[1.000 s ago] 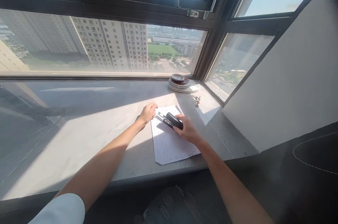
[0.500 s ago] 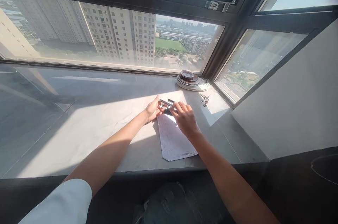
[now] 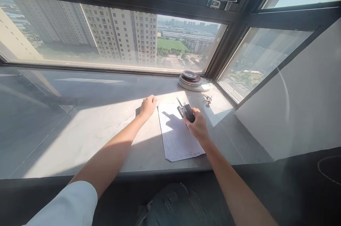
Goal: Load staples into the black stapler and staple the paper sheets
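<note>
My right hand (image 3: 196,123) is closed around a black two-part device (image 3: 188,112) with a thin bar sticking out at its far end; its exact kind is unclear. It is held above a stack of white paper sheets (image 3: 178,137) and casts a shadow on it. My left hand (image 3: 148,106) is over the sill, left of the paper's top corner and apart from the device. Its fingers are curled together, and whatever they may hold is hidden or too small to make out.
A pale stone sill (image 3: 106,126) runs below the windows. In the far corner sits a pile of stacked round dishes (image 3: 190,80). A small metal object (image 3: 208,100) like keys lies in front of it. A white wall (image 3: 293,94) slopes up at the right.
Both hands were together on the black device; my left hand has since let go and moved left. My right hand has brought the device slightly right and toward me, turning it.
</note>
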Available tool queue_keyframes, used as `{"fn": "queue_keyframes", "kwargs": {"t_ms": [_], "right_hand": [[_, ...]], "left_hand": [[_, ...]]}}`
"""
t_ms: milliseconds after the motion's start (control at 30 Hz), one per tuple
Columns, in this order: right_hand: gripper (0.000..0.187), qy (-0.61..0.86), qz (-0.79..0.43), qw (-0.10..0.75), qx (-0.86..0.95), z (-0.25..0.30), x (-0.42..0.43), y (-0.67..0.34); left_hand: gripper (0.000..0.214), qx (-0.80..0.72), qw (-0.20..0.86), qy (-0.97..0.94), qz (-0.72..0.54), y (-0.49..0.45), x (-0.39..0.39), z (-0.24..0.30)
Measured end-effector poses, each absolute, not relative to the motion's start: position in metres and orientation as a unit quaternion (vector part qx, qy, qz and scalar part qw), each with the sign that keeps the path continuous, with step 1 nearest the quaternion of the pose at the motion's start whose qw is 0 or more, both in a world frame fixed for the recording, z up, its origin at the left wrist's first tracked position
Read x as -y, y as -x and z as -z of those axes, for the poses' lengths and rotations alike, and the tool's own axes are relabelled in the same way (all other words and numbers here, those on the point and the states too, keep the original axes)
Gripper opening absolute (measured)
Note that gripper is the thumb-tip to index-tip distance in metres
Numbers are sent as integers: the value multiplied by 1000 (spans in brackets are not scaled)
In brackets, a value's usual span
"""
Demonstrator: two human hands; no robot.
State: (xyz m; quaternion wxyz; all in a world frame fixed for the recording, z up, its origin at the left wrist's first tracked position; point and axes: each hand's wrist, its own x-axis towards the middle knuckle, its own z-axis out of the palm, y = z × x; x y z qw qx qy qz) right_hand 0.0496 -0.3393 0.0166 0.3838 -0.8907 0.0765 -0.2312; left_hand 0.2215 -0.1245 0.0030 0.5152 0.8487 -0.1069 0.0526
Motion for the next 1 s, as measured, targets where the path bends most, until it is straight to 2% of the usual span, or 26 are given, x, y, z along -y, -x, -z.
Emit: {"fn": "queue_keyframes", "kwargs": {"t_ms": [67, 167, 300, 400, 500, 667, 733, 867, 1000], "right_hand": [[23, 886, 206, 408, -81, -13, 343, -37], [24, 886, 199, 410, -85, -9, 342, -23], [27, 872, 235, 421, -90, -10, 326, -19], [21, 847, 240, 465, -94, -16, 300, -24], [14, 842, 208, 492, -79, -24, 268, -33], [7, 872, 143, 468, -2, -31, 245, -43], [7, 873, 141, 466, 25, -31, 250, -41], [8, 877, 145, 458, 16, -25, 249, -33], [10, 886, 126, 445, 23, -21, 214, -29]], "left_hand": [[20, 106, 399, -906, -95, -222, 120, 0], [21, 109, 333, -930, -112, -220, 118, 3], [23, 128, 341, -928, -76, -220, 115, -1], [27, 122, 368, -919, -74, -224, 110, -10], [29, 91, 379, -915, -103, -225, 96, -27], [25, 79, 400, -909, -82, -192, 42, -38], [24, 82, 339, -935, -64, -166, 11, -32], [23, 42, 151, -987, -22, -109, -42, -16], [33, -14, 74, -997, -30, -65, -57, -12]]}}
